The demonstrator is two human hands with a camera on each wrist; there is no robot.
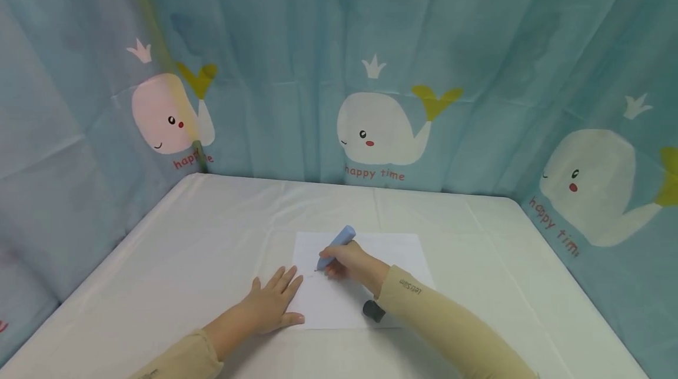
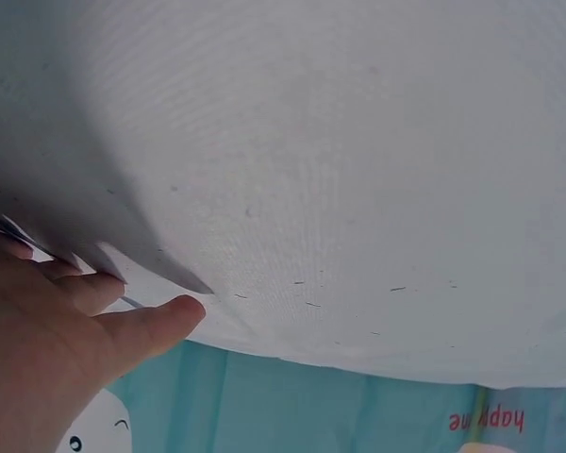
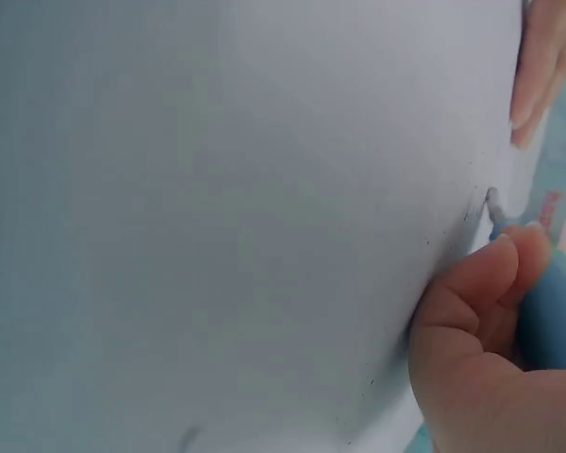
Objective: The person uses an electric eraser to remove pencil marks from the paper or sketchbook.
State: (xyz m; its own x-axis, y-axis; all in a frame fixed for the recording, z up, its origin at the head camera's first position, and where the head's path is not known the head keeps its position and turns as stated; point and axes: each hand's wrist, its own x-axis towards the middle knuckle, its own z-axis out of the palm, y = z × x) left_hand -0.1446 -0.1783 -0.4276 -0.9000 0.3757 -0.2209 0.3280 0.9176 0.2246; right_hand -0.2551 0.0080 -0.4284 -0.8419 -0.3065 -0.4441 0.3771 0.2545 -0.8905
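A white sheet of paper lies on the table. My right hand pinches a thick blue marker, tilted, its tip down at the paper's left part near a faint mark. The right wrist view has the marker between thumb and fingers of that hand. At the sheet's left edge, my left hand rests flat with fingers spread. The left wrist view catches this hand from the thumb side. A dark cap lies on the lower paper, beside my right sleeve.
A white cloth covers the table. Behind and beside it hangs a blue-green curtain printed with whales. My right forearm crosses over the sheet's lower right corner.
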